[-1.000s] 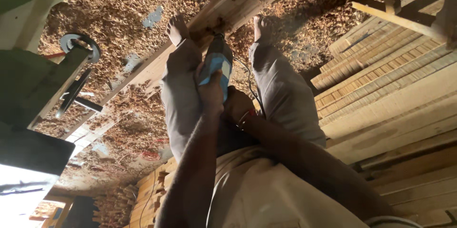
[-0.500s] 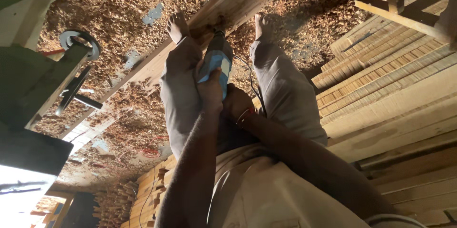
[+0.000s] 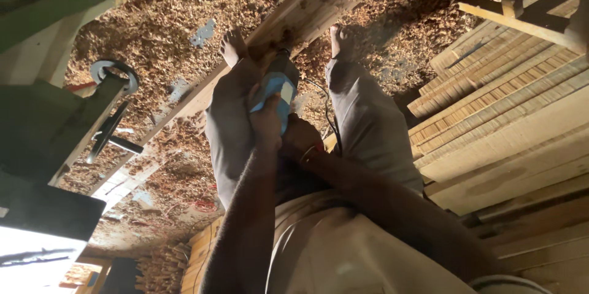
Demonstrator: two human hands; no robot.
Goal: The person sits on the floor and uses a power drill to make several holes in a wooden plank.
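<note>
The view looks down the seated person's body toward bare feet and a floor (image 3: 153, 30) covered in wood shavings. The left hand (image 3: 267, 119) is raised over the lap and closed around a blue power tool (image 3: 277, 88); its fingers (image 3: 256, 96) wrap the near left side of the blue housing, with the tool body projecting beyond them toward the feet. The tool's far end sits at a long wooden plank (image 3: 307, 8) that runs diagonally across the floor, between the two feet; whether it touches the wood cannot be told. A dark cord (image 3: 328, 116) trails from the tool along the right trouser leg. The right hand (image 3: 300, 140) lies just behind and below the tool, beside the left hand; it is in shadow, and how far its fingers are open, or whether they grip anything, cannot be told. A bracelet (image 3: 313, 151) shows at its wrist. A green machine (image 3: 43, 122) with a round clamp stands to the left. Stacked wooden boards (image 3: 509, 110) lie to the right.
</note>
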